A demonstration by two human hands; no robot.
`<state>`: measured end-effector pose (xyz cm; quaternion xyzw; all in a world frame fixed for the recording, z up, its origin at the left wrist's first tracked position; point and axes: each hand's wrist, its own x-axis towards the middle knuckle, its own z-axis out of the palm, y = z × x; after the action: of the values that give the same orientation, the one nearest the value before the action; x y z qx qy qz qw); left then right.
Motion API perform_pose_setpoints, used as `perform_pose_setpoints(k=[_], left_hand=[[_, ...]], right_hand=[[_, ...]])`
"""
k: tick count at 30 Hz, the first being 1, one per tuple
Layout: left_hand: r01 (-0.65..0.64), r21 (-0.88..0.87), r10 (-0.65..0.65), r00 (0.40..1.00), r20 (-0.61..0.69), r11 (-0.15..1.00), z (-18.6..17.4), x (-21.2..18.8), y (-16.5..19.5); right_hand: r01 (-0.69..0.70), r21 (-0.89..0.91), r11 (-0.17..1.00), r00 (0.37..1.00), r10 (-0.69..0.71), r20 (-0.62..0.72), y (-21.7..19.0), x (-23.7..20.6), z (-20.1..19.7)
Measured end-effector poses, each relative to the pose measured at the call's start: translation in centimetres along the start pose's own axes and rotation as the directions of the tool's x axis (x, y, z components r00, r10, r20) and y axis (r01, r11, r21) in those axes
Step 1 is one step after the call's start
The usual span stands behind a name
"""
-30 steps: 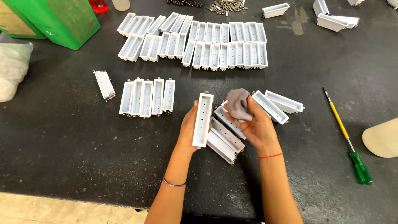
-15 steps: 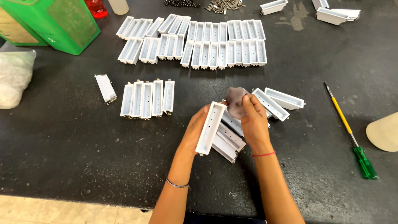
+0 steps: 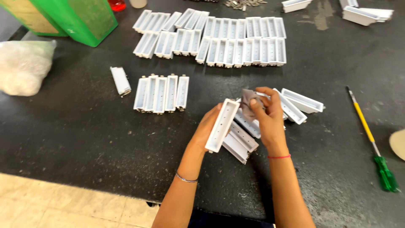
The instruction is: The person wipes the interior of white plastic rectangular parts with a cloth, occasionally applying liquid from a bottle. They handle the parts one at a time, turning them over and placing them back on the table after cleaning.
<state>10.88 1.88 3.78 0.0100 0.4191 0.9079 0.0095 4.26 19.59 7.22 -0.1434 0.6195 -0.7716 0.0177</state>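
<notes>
Hands are right in the middle of the frame, over a dark tabletop (image 3: 84, 139). Left hand (image 3: 206, 128) has its fingers wrapped round a long white tray (image 3: 222, 125), held up off the surface, tilted, open side facing the camera. Right hand (image 3: 268, 120) is just beside it with fingers pinched on a small grey cloth (image 3: 249, 103), which sits close to the top end of the tray; can't tell if it's actually touching it.

Under and between the hands there's a loose pile of trays (image 3: 242, 137) lying on the tabletop, and two more trays (image 3: 297, 103) angled off to the right of the right hand.

Left of centre is a neat row of trays (image 3: 161, 93) set side by side, with a single white part (image 3: 120, 80) lying just to its left. Along the top of the frame there's a much bigger batch (image 3: 215, 36) laid out in rows.

Right edge has a screwdriver (image 3: 371, 139) with a yellow shaft and green handle, well apart from the hands. Upper left is a green box (image 3: 80, 17), and a white plastic bag (image 3: 23, 67) sits below it at the left edge
</notes>
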Motion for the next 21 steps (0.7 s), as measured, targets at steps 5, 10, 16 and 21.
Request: perform_pose_setpoints(k=[5,10,16,21], left_hand=[[-0.008,-0.007,0.007,0.988,-0.152,1.000,0.8,1.2,-1.4],[-0.045,0.011,0.046,0.981,-0.187,0.999,0.4,1.1,-0.7],[-0.073,0.010,0.074,0.984,-0.163,0.997,0.7,1.1,-1.1],[-0.108,-0.017,0.104,0.986,-0.131,0.994,-0.1,1.2,-1.6]], right_hand=[[0.238,-0.241,0.941,0.962,-0.263,-0.075,-1.0,-0.7,1.0],[0.350,-0.367,0.862,0.918,-0.393,-0.047,-2.8,-2.0,2.5],[0.479,-0.551,0.683,0.860,-0.491,0.140,-4.1,-3.2,4.2],[0.535,-0.608,0.586,0.825,-0.517,0.228,-3.7,-3.5,4.6]])
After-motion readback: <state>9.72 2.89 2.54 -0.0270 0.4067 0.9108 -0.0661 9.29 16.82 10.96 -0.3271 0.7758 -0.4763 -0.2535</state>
